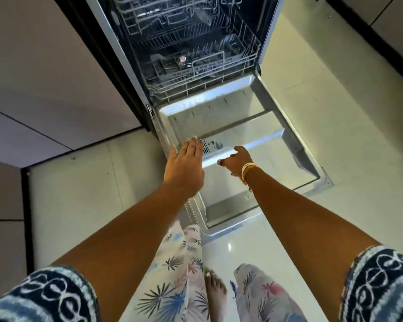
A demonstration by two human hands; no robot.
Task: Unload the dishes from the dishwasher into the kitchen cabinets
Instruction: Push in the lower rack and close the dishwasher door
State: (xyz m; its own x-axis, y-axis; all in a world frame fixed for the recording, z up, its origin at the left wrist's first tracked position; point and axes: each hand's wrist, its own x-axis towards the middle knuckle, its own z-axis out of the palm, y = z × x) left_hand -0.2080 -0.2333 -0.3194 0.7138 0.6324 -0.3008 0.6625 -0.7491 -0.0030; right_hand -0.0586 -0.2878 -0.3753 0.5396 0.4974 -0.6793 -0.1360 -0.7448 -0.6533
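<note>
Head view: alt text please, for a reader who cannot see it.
Both hands reach down over the open dishwasher door: the left hand flat with fingers spread, the right hand, bracelets at its wrist, near the door's inner ridge. Behind it, the lower rack looks nearly empty of dishes.

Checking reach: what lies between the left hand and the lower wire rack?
Head view: only bare steel inner door panel separates left hand from white lower wire rack.
</note>
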